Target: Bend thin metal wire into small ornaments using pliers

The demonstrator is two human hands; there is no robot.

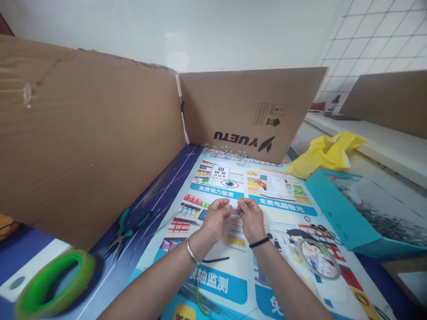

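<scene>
My left hand (216, 218) and my right hand (251, 218) meet over the middle of a printed poster (220, 284) that covers the table. Both hands are closed in a pinch, fingertips touching each other, on something small and pale between them that I cannot make out. A silver bangle sits on my left wrist and a black band on my right wrist. A short dark strip (215, 259) lies on the poster just under my left forearm.
Cardboard walls (86, 142) stand at the left and back. Teal-handled pliers (125, 229) and thin wires lie left of the poster, a green tape roll (50, 282) at the near left. A teal tray (336, 213) of small metal parts and a yellow bag (325, 153) are at the right.
</scene>
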